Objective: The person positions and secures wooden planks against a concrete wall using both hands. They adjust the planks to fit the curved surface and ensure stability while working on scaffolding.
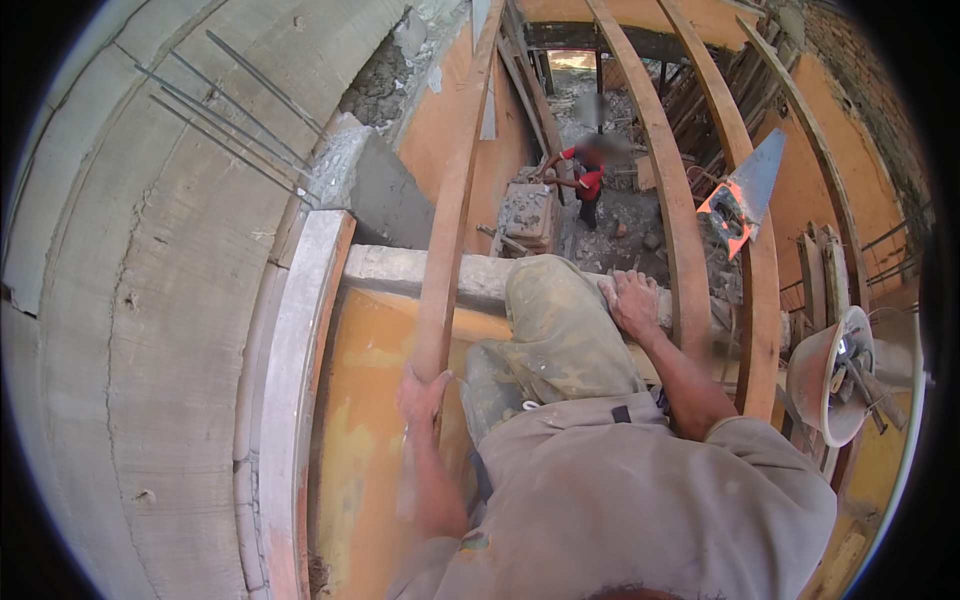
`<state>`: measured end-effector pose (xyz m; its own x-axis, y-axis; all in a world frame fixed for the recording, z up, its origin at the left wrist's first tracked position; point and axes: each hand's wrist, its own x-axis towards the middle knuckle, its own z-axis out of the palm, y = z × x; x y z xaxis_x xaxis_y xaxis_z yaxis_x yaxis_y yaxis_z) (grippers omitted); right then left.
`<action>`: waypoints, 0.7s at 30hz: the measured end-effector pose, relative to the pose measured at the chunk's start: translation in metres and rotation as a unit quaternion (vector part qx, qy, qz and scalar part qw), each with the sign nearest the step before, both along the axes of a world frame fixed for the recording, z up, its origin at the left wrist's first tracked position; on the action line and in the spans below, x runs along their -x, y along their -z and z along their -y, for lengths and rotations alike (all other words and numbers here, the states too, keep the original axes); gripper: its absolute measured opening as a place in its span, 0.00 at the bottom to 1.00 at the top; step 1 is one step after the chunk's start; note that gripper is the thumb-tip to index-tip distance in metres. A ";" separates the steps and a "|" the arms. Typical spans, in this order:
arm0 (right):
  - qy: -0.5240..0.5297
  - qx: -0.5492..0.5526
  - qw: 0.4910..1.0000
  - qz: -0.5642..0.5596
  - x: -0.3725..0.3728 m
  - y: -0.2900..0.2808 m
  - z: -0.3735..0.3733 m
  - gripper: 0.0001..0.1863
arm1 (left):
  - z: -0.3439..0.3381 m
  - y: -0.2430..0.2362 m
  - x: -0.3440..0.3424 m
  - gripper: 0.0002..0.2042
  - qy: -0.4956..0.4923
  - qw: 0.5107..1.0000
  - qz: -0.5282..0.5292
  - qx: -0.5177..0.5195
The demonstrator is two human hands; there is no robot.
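My left hand (422, 396) grips the near end of a long wooden beam (459, 190), its fingers round the sides. The beam runs away from me across the concrete wall top (400, 268). My right hand (634, 303) rests beside my bent knee on that wall top, fingers spread and holding nothing. Just right of it lies a second wooden beam (668, 185). Further right, a handsaw (752, 190) with an orange and black handle lies across a third beam (735, 130).
A white bucket (805, 385) of hand tools stands at the right. Steel rods (225, 125) jut from concrete on the left, near a pale plank (298, 350). Far below, a person in red (588, 182) stands amid rubble by a block-like stack (530, 212).
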<state>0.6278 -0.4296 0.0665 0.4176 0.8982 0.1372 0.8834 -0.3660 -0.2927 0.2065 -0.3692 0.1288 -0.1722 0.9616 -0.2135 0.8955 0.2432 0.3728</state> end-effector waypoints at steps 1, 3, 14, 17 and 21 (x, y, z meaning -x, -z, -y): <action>0.000 0.005 1.000 -0.005 0.000 -0.001 0.001 0.27 | 0.000 0.002 0.000 0.46 0.003 1.000 0.004 -0.008; 0.000 0.058 0.998 -0.034 -0.005 -0.006 -0.006 0.29 | 0.001 -0.004 -0.005 0.46 0.001 1.000 0.015 0.002; 0.024 0.066 0.988 -0.140 -0.019 -0.014 -0.024 0.32 | -0.001 0.001 -0.010 0.39 0.004 1.000 -0.011 -0.028; 0.019 0.079 0.986 -0.149 -0.021 -0.012 -0.025 0.32 | -0.001 -0.005 -0.015 0.36 0.019 0.998 0.029 -0.059; 0.029 0.086 0.986 -0.143 -0.024 -0.006 -0.028 0.31 | -0.002 0.011 -0.010 0.35 0.005 0.999 -0.007 -0.040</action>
